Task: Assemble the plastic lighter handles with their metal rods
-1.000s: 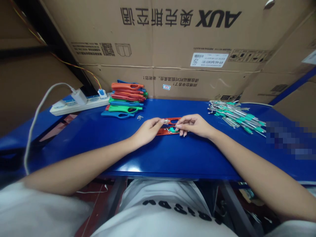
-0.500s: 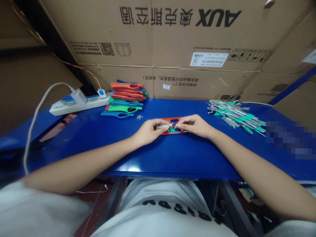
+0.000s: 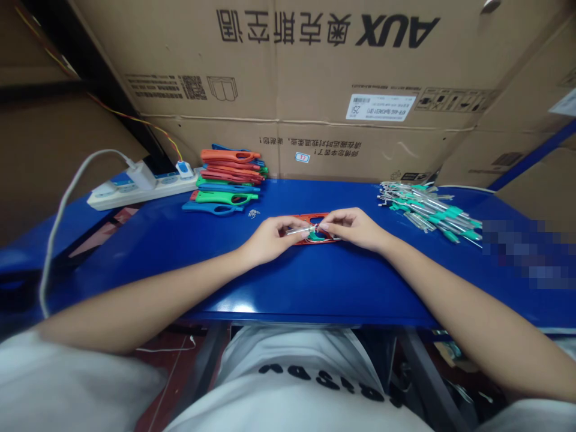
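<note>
On the worktop, mid-frame, a tube is held by the left hand; wires seem pinched, being arranged, by the right hand; steady alignment is probably needed.

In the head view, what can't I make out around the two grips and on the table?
All in the head view:
- Left end of the orange casing: hidden by the left grip.
- Full length of the silver tube: partly covered by the left fingers.
- What the right grip pinches: too small, fingertips cover it.
- Shape and count of the metal bits: too small.
- Table's right side: pixelated.
</note>
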The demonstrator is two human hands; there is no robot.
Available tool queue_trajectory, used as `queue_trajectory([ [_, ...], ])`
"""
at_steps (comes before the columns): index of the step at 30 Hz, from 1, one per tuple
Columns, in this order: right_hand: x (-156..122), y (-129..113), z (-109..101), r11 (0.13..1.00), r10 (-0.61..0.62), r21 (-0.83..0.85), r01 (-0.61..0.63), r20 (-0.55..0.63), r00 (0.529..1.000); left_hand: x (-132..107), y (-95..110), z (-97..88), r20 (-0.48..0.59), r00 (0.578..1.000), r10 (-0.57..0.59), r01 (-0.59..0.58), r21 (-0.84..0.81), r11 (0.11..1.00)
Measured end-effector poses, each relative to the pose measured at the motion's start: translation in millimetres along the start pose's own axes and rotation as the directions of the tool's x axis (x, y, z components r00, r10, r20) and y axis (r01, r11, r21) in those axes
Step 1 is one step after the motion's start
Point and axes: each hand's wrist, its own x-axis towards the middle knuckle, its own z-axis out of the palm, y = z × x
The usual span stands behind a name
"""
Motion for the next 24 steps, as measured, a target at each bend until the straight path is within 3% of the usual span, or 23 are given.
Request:
queue_trajectory([
  [24, -0.5, -0.7, 0.3, 1.0, -0.007, -0.014, 0.007, 0.013, 1.0, -0.1, -2.0, -0.4, -0.004, 1.0, 0.001, -0.001, 0.059, 0.998],
])
